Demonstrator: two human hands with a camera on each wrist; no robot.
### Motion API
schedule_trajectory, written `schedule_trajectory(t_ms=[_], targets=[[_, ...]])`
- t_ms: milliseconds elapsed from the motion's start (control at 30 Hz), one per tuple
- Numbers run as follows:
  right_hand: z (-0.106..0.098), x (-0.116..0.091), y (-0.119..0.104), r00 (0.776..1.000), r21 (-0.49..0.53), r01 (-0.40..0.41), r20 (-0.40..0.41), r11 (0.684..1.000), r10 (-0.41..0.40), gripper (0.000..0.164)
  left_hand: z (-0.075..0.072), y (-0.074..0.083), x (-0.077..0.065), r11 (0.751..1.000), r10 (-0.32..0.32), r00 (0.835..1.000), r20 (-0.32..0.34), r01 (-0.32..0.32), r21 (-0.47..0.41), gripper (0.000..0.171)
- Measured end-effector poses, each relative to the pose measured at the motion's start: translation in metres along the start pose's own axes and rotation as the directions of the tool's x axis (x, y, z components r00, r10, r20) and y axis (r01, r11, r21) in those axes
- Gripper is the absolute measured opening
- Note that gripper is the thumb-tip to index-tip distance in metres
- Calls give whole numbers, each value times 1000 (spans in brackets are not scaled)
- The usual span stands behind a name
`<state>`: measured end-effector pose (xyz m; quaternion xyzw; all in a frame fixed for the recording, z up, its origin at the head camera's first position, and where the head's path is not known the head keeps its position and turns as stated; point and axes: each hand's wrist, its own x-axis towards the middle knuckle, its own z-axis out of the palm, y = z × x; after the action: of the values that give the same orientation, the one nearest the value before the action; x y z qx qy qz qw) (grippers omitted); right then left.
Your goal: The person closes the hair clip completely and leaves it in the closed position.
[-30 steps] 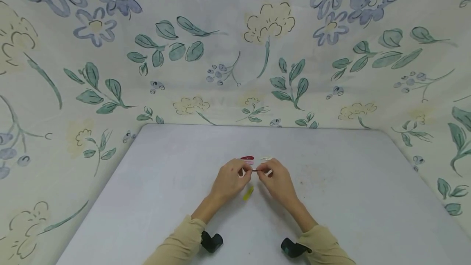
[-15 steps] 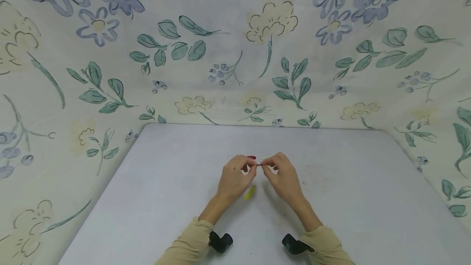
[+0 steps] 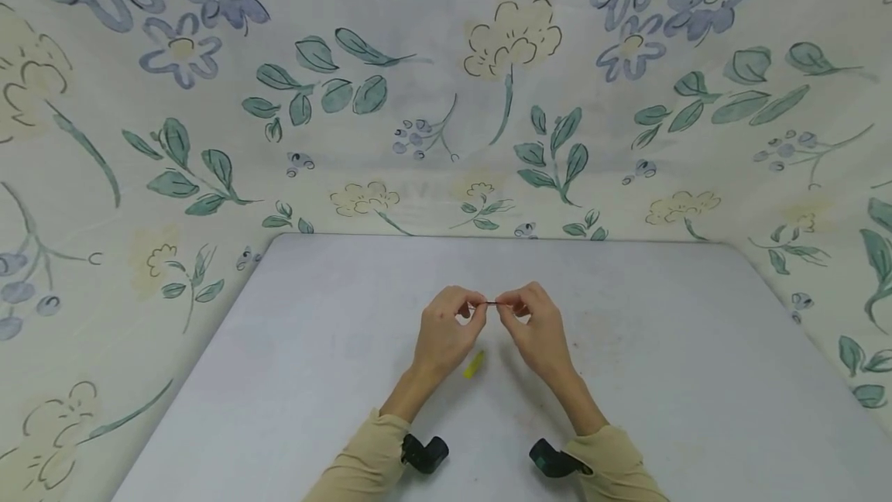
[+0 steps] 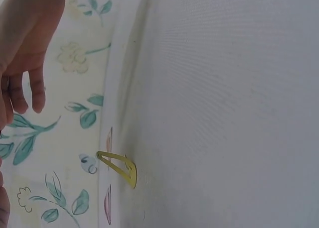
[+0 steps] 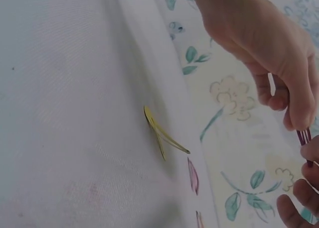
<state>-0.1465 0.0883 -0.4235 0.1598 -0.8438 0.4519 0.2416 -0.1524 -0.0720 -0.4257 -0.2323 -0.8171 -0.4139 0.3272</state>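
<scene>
Both hands meet above the middle of the table and pinch a dark red hair clip [image 5: 304, 139] between them. My left hand [image 3: 446, 338] grips one end by thumb and fingertips; my right hand [image 3: 535, 338] pinches the other end. Only a thin strip of the clip shows between the fingertips. Below the hands lies a yellow snap hair clip [image 3: 475, 364], its prongs sprung apart in the left wrist view. Beyond it in the right wrist view lies a pink clip [image 5: 193, 176], with part of another clip [image 5: 199, 219] at the lower edge. In the head view the hands cover these.
The white tabletop [image 3: 313, 316] runs under both arms. A cloth with printed flowers and leaves [image 3: 418, 99] rises behind and along the sides. A black wrist camera [image 3: 425, 454] sits at the left cuff, another black camera [image 3: 554, 459] at the right.
Both hands have moved away from the body and slightly right, keeping the dark red hair clip between them. Red, pink and pale clips behind them have gone out of sight in the head view.
</scene>
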Motion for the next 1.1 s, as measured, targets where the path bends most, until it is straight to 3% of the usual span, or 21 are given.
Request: schedule_trajectory(t_ms=[267, 567, 767, 967, 1100], targets=[[1, 1, 0, 999, 8, -32, -23, 999, 32, 8, 6, -2, 1, 999, 40, 998, -52, -41, -3, 12], [9, 0, 0, 999, -36, 1, -37, 999, -2, 9, 8, -6, -2, 999, -29, 997, -68, 27, -31, 10], [10, -1, 0, 1000, -17, 1, -21, 1000, -1, 10, 3, -14, 0, 995, -70, 997, 23, 72, -76, 8], [10, -1, 3, 1000, -3, 1, 10, 1000, -1, 9, -5, -14, 3, 978, -148, 981, 129, 164, -127, 6], [9, 0, 3, 1000, 25, -5, 24, 1000, 4, 10, -9, -16, 5, 972, -151, 974, 169, 177, -155, 6]])
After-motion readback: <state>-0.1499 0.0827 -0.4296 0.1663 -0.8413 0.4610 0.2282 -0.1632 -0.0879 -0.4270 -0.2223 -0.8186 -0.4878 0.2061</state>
